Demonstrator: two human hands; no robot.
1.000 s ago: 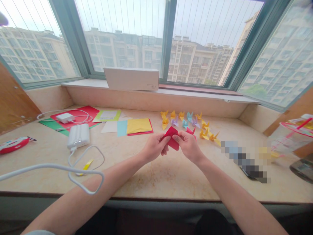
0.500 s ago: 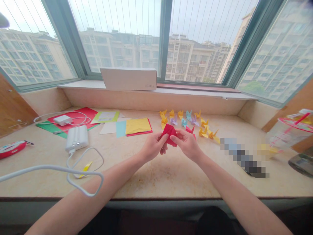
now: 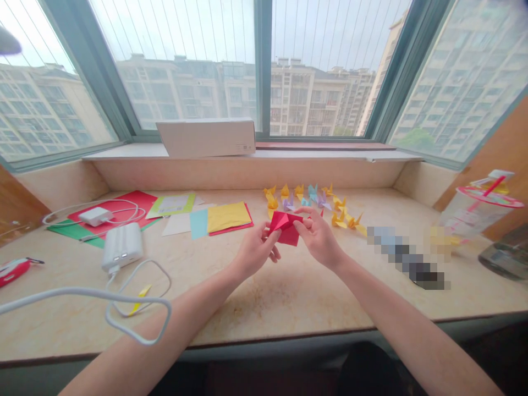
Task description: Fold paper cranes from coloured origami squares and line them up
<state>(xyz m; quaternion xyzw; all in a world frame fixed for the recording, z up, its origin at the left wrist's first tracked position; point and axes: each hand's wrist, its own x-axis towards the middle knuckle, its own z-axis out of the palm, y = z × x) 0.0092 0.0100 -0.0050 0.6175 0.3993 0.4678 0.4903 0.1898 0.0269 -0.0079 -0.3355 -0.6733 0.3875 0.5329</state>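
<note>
- Fingers of the left hand are pinched tight on the red folded paper, thumb pressing its near left edge.
- Over on the other side, the right hand clamps the paper's right edge, fingertips closed on it.
- It's held up just above the tabletop, between both hands.
- Small paper cranes cluster just behind.
- Coloured sheets lie to the left, and a power bank sits further left.

Home craft corner — marble bay-window ledge, apartment blocks outside, coloured paper sheets lay about.
</note>
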